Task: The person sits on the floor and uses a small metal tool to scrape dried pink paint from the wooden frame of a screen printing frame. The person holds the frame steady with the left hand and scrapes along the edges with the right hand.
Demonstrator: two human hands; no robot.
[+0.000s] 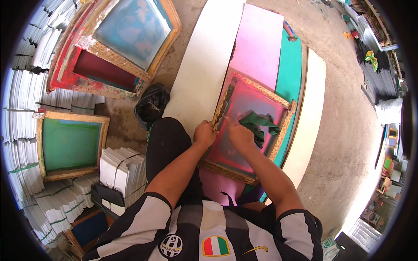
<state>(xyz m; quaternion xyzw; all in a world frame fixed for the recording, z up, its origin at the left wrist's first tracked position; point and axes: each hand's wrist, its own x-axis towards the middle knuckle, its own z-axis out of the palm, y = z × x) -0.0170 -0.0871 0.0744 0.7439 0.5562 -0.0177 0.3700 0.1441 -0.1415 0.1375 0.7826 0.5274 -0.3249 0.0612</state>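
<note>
A wooden-framed mesh screen (283,132) with pink-red stain around its mesh lies on the long boards in front of me. My left hand (205,134) is closed around the left rail of that frame. Over the mesh, close to the same rail, my right hand (241,136) is closed in a pinch. A thin tip seems to stick out from its fingers, too small to name. A crumpled dark green cloth (251,120) rests on the mesh just beyond my right hand.
Long boards in white (204,48), pink (259,39) and green (291,65) run away from me. At left are more framed screens (72,145), a black plastic bag (152,102) and bundled white stacks (124,172). Concrete floor (344,130) extends to the right.
</note>
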